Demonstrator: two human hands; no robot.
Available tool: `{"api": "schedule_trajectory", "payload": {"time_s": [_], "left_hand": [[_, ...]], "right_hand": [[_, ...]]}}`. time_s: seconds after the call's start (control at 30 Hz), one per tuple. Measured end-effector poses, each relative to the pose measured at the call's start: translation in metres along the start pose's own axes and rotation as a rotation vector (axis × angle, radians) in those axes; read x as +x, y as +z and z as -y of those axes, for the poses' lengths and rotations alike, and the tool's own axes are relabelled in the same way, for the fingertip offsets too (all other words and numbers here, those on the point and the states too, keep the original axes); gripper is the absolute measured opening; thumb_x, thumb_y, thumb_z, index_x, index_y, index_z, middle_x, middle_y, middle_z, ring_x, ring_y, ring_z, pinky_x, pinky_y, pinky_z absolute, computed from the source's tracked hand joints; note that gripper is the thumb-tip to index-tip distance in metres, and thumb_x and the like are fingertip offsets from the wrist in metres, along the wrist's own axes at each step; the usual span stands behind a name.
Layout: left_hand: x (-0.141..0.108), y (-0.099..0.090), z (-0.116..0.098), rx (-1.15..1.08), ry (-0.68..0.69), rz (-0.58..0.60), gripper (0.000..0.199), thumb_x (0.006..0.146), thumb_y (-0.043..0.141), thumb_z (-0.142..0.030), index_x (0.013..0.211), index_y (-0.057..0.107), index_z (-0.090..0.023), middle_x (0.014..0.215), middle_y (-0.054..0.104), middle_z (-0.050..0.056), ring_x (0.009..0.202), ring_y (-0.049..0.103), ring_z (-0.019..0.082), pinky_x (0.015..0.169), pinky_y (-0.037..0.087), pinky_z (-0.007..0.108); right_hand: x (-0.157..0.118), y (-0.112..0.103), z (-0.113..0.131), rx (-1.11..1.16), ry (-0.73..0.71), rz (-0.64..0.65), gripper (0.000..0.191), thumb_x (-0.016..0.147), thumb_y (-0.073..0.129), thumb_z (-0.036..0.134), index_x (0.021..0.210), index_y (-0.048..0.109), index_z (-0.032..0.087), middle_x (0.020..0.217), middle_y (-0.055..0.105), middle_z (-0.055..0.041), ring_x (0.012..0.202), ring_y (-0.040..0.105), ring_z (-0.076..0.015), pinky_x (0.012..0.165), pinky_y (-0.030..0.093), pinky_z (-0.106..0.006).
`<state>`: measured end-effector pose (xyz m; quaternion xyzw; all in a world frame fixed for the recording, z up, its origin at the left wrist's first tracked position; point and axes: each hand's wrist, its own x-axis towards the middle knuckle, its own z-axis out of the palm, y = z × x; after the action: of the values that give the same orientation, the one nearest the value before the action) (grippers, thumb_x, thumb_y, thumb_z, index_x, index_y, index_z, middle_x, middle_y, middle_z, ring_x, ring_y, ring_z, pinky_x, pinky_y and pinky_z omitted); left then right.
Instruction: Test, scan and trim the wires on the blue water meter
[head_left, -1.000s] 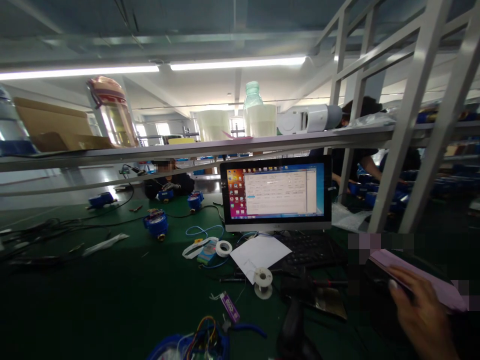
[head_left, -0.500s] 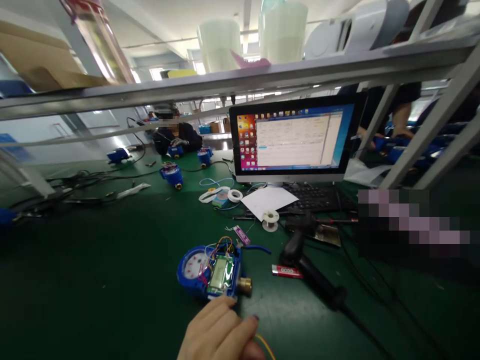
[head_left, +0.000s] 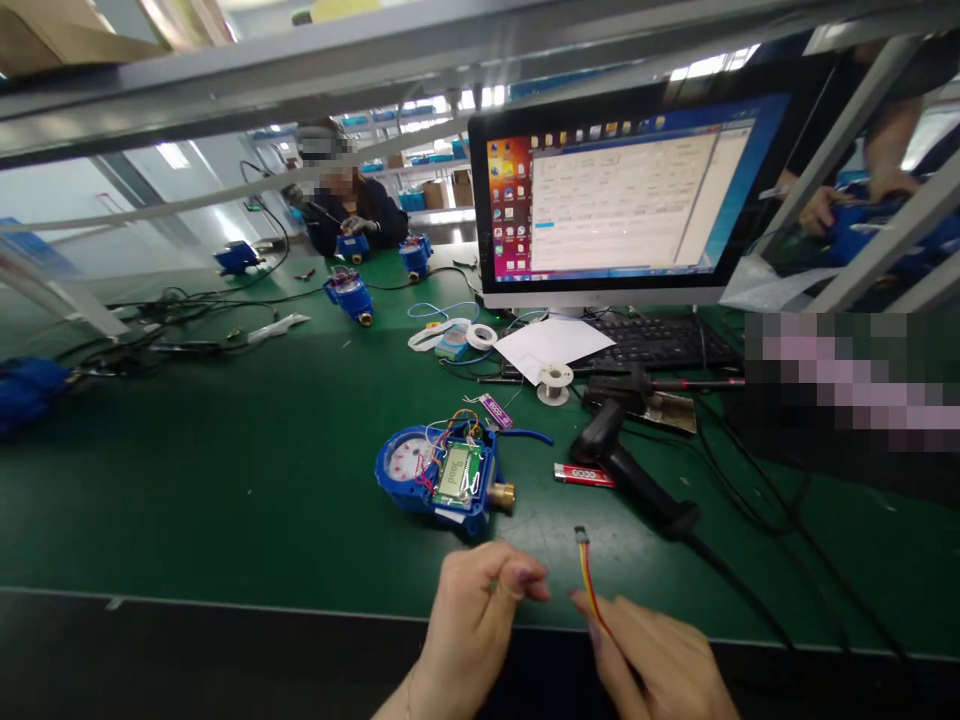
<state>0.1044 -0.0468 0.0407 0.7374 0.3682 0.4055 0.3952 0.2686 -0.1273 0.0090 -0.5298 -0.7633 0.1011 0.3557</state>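
Note:
My right hand pinches a thin red and yellow wire cable between thumb and fingers. The cable's small dark connector points up, away from the hand. My left hand is beside it, fingers curled closed, and nothing shows in them. Just beyond the left hand, apart from it, a blue water meter lies on the green bench. Its electronics are exposed: a small display with dark characters, a circuit board and several coloured wires. A round dial is on its left, a brass fitting on its right.
A scanner, red lighter, solder spool and white paper lie beyond the hands. Behind stand a monitor and keyboard. More blue meters and cables are at left. A co-worker sits opposite.
My left hand has drawn back from the meter's near edge. My right hand has come into view with the wire cable. The head view has tilted down, showing the bench's front edge.

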Motion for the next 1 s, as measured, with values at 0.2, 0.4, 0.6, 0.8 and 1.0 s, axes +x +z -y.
{"api": "schedule_trajectory", "payload": {"time_s": [0.2, 0.4, 0.6, 0.8, 1.0], "left_hand": [[0.0, 0.024, 0.007, -0.614, -0.514, -0.02, 0.03, 0.075, 0.07, -0.043, 0.07, 0.065, -0.013, 0.064, 0.064, 0.002, 0.062, 0.055, 0.012, 0.063, 0.045, 0.022], [0.01, 0.045, 0.012, -1.09, -0.605, -0.235, 0.029, 0.072, 0.075, -0.037, 0.07, 0.058, -0.013, 0.067, 0.057, 0.0, 0.064, 0.049, 0.008, 0.066, 0.041, 0.019], [0.013, 0.074, 0.038, -1.006, -0.519, -0.372, 0.026, 0.073, 0.074, -0.035, 0.087, 0.06, -0.017, 0.088, 0.062, 0.001, 0.086, 0.057, 0.012, 0.082, 0.043, 0.022], [-0.001, 0.067, 0.056, -0.872, -0.651, -0.211, 0.035, 0.065, 0.08, -0.025, 0.093, 0.061, -0.014, 0.089, 0.066, 0.004, 0.084, 0.062, 0.014, 0.081, 0.045, 0.026], [0.002, 0.063, 0.049, -0.885, -0.573, -0.233, 0.027, 0.083, 0.063, -0.039, 0.091, 0.05, -0.016, 0.069, 0.066, 0.0, 0.048, 0.056, 0.006, 0.051, 0.041, 0.016]], "right_hand": [[0.02, 0.014, -0.009, -0.098, -0.071, 0.053, 0.035, 0.099, 0.031, 0.023, 0.093, 0.064, 0.014, 0.069, 0.063, -0.0054, 0.058, 0.06, -0.0178, 0.053, 0.046, -0.027], [0.05, 0.013, -0.043, -0.034, 0.165, 0.122, 0.031, 0.096, 0.034, 0.025, 0.104, 0.063, 0.015, 0.093, 0.068, -0.0081, 0.081, 0.066, -0.02, 0.073, 0.052, -0.03], [0.069, 0.05, -0.061, -0.197, 0.376, 0.035, 0.034, 0.09, 0.032, 0.014, 0.115, 0.056, 0.011, 0.107, 0.065, -0.0135, 0.09, 0.065, -0.023, 0.076, 0.052, -0.033], [0.072, 0.043, -0.084, -0.397, 0.524, 0.141, 0.036, 0.091, 0.049, 0.025, 0.123, 0.053, 0.01, 0.08, 0.068, -0.0126, 0.064, 0.065, -0.0288, 0.055, 0.049, -0.035], [0.069, 0.026, -0.075, -0.472, 0.499, 0.259, 0.014, 0.088, 0.058, 0.023, 0.1, 0.064, 0.018, 0.078, 0.063, -0.0085, 0.072, 0.063, -0.028, 0.055, 0.044, -0.031]]}}
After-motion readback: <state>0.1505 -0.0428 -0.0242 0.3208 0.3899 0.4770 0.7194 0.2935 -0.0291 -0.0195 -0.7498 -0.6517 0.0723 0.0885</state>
